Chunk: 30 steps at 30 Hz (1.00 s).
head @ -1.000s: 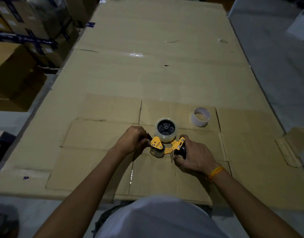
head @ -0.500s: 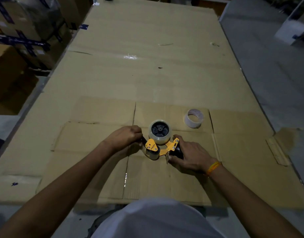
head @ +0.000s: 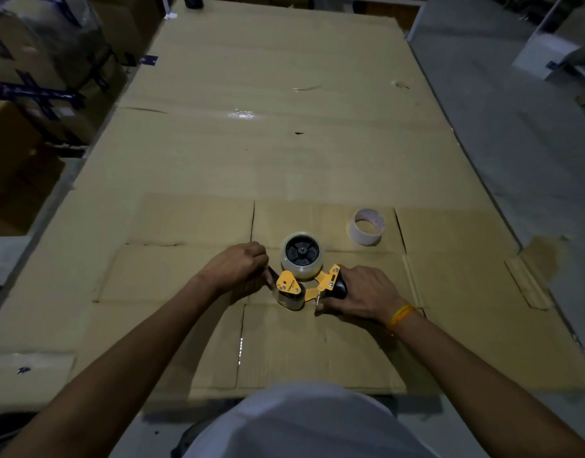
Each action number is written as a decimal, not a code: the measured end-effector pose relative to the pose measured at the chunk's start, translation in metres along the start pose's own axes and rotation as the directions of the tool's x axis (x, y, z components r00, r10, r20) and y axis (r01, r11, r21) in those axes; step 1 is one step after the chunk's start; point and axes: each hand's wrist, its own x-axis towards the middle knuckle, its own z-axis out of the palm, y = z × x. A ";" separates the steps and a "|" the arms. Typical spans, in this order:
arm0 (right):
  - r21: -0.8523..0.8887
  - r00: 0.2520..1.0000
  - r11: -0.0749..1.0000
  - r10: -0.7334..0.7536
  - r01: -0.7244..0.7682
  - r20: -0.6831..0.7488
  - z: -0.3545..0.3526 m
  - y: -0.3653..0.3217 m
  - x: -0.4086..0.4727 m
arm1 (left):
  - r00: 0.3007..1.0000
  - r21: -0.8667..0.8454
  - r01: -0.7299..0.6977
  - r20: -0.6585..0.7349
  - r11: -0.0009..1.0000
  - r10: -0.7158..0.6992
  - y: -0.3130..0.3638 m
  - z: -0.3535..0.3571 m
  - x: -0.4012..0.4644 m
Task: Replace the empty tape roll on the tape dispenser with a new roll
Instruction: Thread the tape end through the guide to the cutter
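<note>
The yellow metal tape dispenser [head: 312,284] is lying on its side on the flattened cardboard [head: 198,223] covering the desk [head: 284,133], with a glossy clear tape roll [head: 302,256] sitting on its black spoked hub. The right hand [head: 362,294] is wrapping its fingers closed around the dispenser's black handle, while the left hand [head: 236,266] is curling its fingers at the dispenser's front end, apparently pinching something thin there, though what cannot be made out. An empty, pale cardboard core [head: 366,227], a hollow ring, is standing apart behind and to the right.
</note>
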 end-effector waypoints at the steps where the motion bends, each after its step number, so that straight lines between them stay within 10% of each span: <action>1: -0.006 1.000 1.000 0.003 -0.003 -0.008 0.000 -0.001 -0.001 | 1.000 0.005 -0.014 -0.010 1.000 0.014 0.000 0.001 0.001; 20: 0.017 0.999 0.999 0.049 -0.049 0.006 -0.013 -0.014 -0.005 | 0.996 -0.083 0.067 -0.051 0.994 -0.071 0.011 0.016 -0.014; 30: 0.036 0.999 0.998 0.051 -0.051 0.003 -0.010 -0.013 -0.004 | 0.924 -0.285 0.296 -0.156 0.912 -0.349 0.019 0.014 -0.021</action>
